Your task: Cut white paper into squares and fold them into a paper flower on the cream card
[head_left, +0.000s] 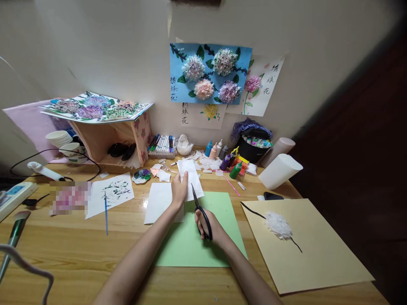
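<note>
Forearms (pixel 140 252) point toward the table's (pixel 73 254) far edge, left hand (pixel 179 189) pinching paper (pixel 193 176) between closed fingers (pixel 185 177), right hand (pixel 216 228) wrapped around scissors (pixel 208 226); a loosened pinch could misdirect blades (pixel 194 196).

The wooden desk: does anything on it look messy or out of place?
Loose paper scraps lie strewn toward the back of the desk, near the small bottles, looking untidy. The pink patch at left is pixelated: I can't tell what it shows.
</note>
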The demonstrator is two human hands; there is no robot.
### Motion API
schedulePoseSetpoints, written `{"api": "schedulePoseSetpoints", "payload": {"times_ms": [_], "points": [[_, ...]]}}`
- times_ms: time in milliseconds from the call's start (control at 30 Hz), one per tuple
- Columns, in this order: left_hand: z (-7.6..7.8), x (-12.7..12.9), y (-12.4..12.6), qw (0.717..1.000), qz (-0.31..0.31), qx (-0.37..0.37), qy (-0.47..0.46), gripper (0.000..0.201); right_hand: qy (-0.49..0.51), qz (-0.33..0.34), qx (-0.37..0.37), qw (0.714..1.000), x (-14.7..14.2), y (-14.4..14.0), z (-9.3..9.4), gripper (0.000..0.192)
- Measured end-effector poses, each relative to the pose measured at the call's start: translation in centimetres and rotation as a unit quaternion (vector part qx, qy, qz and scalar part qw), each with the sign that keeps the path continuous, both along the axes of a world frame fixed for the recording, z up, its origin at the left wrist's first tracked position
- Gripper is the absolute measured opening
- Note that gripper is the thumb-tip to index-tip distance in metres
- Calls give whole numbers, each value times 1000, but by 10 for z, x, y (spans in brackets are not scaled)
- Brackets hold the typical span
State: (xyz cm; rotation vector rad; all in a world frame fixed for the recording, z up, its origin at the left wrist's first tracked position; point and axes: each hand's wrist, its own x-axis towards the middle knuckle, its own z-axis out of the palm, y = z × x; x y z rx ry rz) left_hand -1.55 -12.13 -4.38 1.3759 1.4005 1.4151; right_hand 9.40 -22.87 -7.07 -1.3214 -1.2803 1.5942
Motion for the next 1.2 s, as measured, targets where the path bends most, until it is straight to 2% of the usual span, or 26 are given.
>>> {"api": "schedulePoseSetpoints", "payload": {"times_ms": [200, 500, 700, 900, 1033, 1200], "points": [[-5, 4, -3, 999, -34, 14, -3, 30, 25, -2, -40, 999, -3, 2, 5, 73], [-2, 7, -5, 1000, -22, 20, 4, 30, 2, -31, -44, 999, -7, 3, 6, 70], [0, 12, -11, 999, -41, 14, 2, 32, 37, -27, -30, 999, -6, 3, 4, 73], [2, 14, -14, 999, -34, 13, 10, 33, 9, -44, 4, 999, -2, 2, -1, 63], [3, 17, -18, 999, -44, 11, 3, 34, 15, -33, 1, 999, -1, 1, 4, 67], [4, 24, -24, 998, -58, 3, 12, 36, 11, -61, -1, 998, 0, 1, 8, 66]]}}
